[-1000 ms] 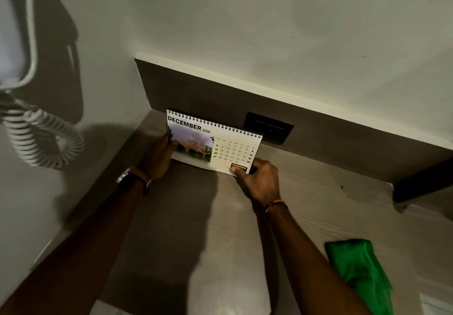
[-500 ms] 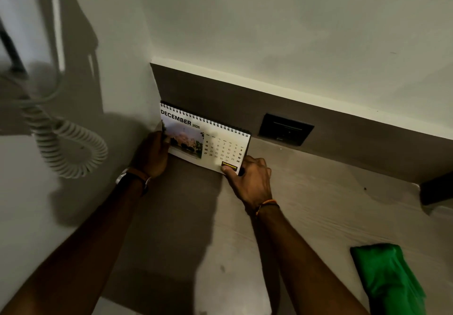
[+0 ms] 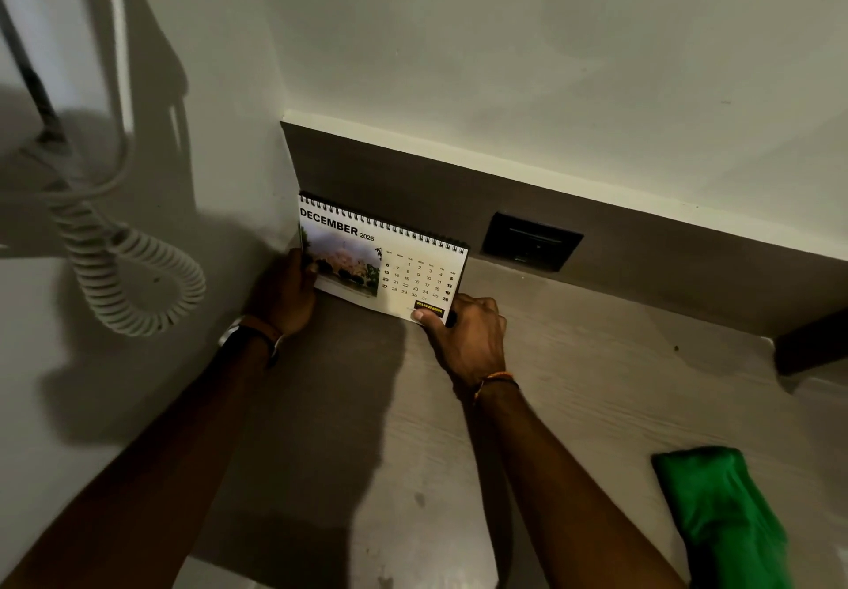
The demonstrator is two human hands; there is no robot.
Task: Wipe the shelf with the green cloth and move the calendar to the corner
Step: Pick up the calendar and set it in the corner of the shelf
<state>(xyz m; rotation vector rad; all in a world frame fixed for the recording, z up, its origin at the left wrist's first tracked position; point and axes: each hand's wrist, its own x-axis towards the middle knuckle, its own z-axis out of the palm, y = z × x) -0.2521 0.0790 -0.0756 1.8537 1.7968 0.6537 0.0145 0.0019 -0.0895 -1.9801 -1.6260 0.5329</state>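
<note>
A spiral-bound desk calendar (image 3: pixel 390 262) showing December stands upright in the back left corner of the grey shelf (image 3: pixel 573 396), against the left wall and the dark back panel. My left hand (image 3: pixel 287 292) grips its left edge, thumb on the picture. My right hand (image 3: pixel 463 336) pinches its lower right corner, thumb on the front. The green cloth (image 3: pixel 720 519) lies crumpled on the shelf at the lower right, apart from both hands.
A white coiled cord (image 3: pixel 133 267) hangs on the left wall. A black socket plate (image 3: pixel 532 242) sits in the back panel right of the calendar. A dark ledge (image 3: pixel 812 350) juts in at the right edge.
Both hands have slid the calendar left and back, from in front of the socket plate into the corner. The cloth has stayed put.
</note>
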